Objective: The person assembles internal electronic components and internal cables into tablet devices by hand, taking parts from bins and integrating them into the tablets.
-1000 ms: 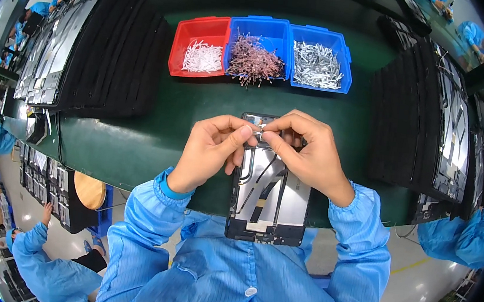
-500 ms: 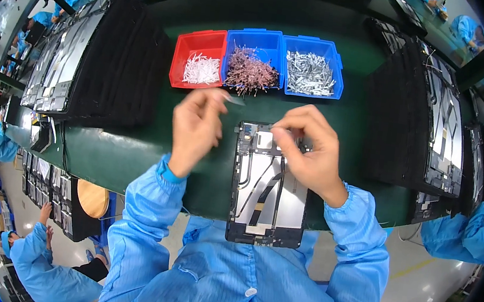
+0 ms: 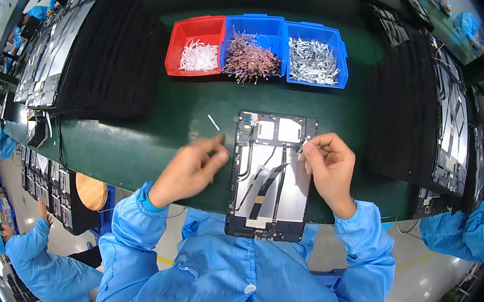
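An opened tablet (image 3: pixel 290 201) lies face down at the table's front edge, its grey metal plate, black flex cables and upper circuit parts exposed. Over its upper right edge, my right hand (image 3: pixel 332 170) pinches a small silver strip (image 3: pixel 306 141) between thumb and fingertips. My left hand (image 3: pixel 189 170), smeared by motion, is just left of the tablet with thumb and index finger apart and nothing visible between them. A thin white strip (image 3: pixel 213 122) rests on the table beyond that hand.
Behind the tablet stand a red bin (image 3: pixel 176 48) of white pieces, a blue bin (image 3: pixel 256 24) of reddish-brown wired parts and another blue bin (image 3: pixel 318 33) of silver strips. Tall black stacks (image 3: pixel 116 53) with tablets flank the table (image 3: pixel 128 156) on both sides. Co-workers appear around the rim.
My left hand has let go of the thin strip, which now lies on the table, and has moved toward me. My right hand has shifted right, off the tablet's top middle.
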A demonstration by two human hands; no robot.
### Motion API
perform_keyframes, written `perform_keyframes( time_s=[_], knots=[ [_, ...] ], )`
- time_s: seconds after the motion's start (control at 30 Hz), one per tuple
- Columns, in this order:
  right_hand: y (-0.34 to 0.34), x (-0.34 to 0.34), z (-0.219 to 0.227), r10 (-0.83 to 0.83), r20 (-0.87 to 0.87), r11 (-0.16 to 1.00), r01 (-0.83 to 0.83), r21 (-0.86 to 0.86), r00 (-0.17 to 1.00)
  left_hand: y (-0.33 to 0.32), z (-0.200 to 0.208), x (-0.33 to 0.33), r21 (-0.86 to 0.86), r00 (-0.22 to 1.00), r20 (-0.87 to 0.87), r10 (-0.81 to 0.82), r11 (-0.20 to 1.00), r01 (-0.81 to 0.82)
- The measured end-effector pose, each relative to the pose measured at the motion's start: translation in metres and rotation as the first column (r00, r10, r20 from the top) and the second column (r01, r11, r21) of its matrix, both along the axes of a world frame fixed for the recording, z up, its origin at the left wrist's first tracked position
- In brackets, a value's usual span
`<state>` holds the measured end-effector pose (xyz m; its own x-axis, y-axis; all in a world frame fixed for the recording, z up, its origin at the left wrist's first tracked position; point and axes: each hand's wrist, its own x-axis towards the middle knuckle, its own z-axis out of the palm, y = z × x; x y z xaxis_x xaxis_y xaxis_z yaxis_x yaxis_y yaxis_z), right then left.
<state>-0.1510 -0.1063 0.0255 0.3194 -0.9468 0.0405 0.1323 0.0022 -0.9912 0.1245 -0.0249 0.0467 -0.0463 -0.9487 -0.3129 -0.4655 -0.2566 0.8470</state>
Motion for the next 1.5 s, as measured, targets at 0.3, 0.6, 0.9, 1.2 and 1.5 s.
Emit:
perform_keyframes(
  time_s=[0.3, 0.6, 0.9, 1.2, 1.5],
  knots=[
    [0.021, 0.013, -0.021, -0.157, 0.006, 0.976, 0.156, -0.150, 0.988, 0.000, -0.005, -0.023, 0.105, 0.887, -0.429, 0.172, 0.985, -0.140],
    [0.015, 0.013, -0.004, -0.110, 0.099, 0.989, 0.119, -0.086, 0.989, -0.004, 0.009, -0.046, 0.463, 0.742, -0.610, 0.278, 0.885, 0.049],
    [0.003, 0.012, 0.122, 0.080, 0.299, 0.958, 0.009, -0.285, 0.951, 0.010, 0.035, -0.055, -0.611, 0.931, -0.341, 0.127, 0.723, -0.322],
    [0.016, 0.037, 0.126, 0.469, 0.255, 0.881, -0.426, -0.207, 0.846, -0.009, 0.006, -0.061, -0.954, 0.882, 0.276, 0.381, 0.221, 0.203],
    [0.016, 0.040, 0.123, 0.472, 0.278, 0.881, -0.441, -0.168, 0.836, -0.010, 0.009, -0.062, -0.957, 0.884, 0.273, 0.380, 0.201, 0.210]
  ],
)
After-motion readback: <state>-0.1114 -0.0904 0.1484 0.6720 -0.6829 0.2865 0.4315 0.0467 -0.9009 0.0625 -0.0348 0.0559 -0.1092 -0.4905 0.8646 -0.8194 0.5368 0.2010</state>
